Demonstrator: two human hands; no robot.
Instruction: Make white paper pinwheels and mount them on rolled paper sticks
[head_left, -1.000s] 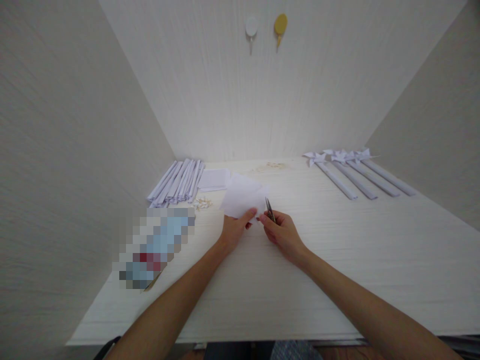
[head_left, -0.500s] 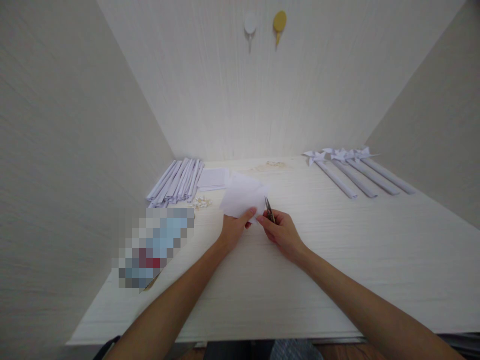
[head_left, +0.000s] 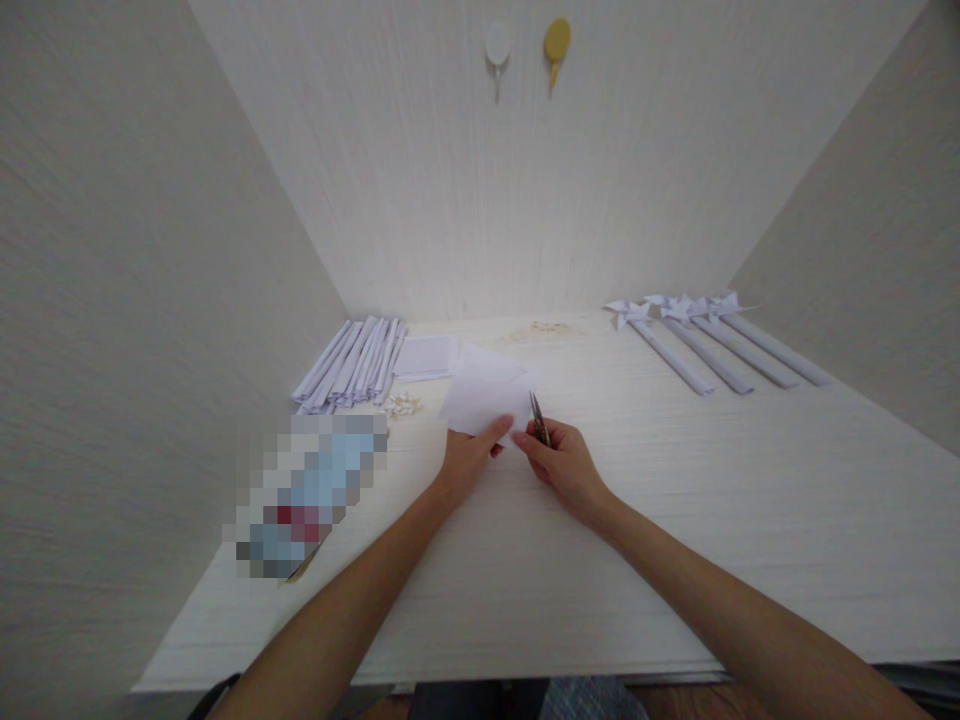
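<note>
A square sheet of white paper [head_left: 484, 388] is raised off the table, with its lower edge pinched in my left hand [head_left: 471, 455], thumb on top. Its lower right corner meets the thumb and fingertips of my right hand [head_left: 559, 455]. A pair of dark scissors [head_left: 538, 420] is tucked in that same right hand, blades pointing up and away from me. The handles are mostly hidden by the fingers. A stack of white paper squares [head_left: 426, 357] lies just beyond the held sheet, to its left.
Rolled paper sticks [head_left: 356, 365] are piled at the back left, near small whitish pins [head_left: 405, 405]. A blurred-out item [head_left: 322, 495] lies at left. Several paper pinwheels [head_left: 637, 318] on sticks rest at the back right. Walls enclose the table [head_left: 675, 520]; two hooks [head_left: 556, 42] hang on the back one.
</note>
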